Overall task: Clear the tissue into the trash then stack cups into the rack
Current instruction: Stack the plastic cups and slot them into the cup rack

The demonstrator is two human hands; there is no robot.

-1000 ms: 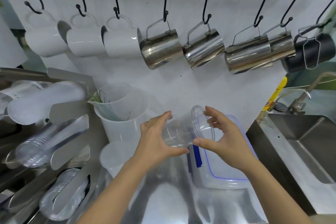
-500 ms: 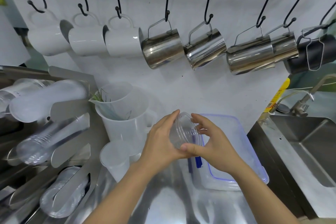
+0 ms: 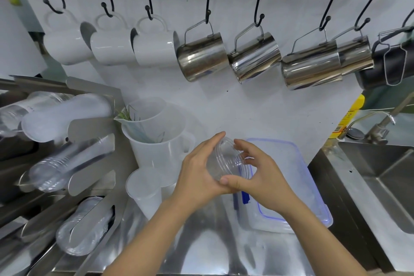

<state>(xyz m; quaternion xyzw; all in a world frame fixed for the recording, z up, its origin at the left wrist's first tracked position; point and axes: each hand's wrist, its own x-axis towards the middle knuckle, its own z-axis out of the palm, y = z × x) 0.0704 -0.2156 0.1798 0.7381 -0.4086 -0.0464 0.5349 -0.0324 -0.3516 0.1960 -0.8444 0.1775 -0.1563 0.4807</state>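
Observation:
Clear plastic cups (image 3: 226,159), nested one in another, lie on their side between my two hands above the steel counter. My left hand (image 3: 199,170) wraps the base end. My right hand (image 3: 262,175) presses on the rim end, thumb under the cups. At the left stands the metal cup rack (image 3: 89,123) with three slanted slots, each holding a stack of clear or frosted cups (image 3: 65,161). No tissue or trash bin shows in this view.
A lidded plastic box (image 3: 291,186) with blue trim lies under my right hand. A large white measuring jug (image 3: 156,141) and a small white cup (image 3: 143,188) stand beside the rack. Mugs and steel pitchers (image 3: 201,58) hang overhead. A sink (image 3: 385,181) is at right.
My hands have come together, pushing the right-hand cup into the left-hand cup, so the cups are now nested closely and sit a little lower and to the left.

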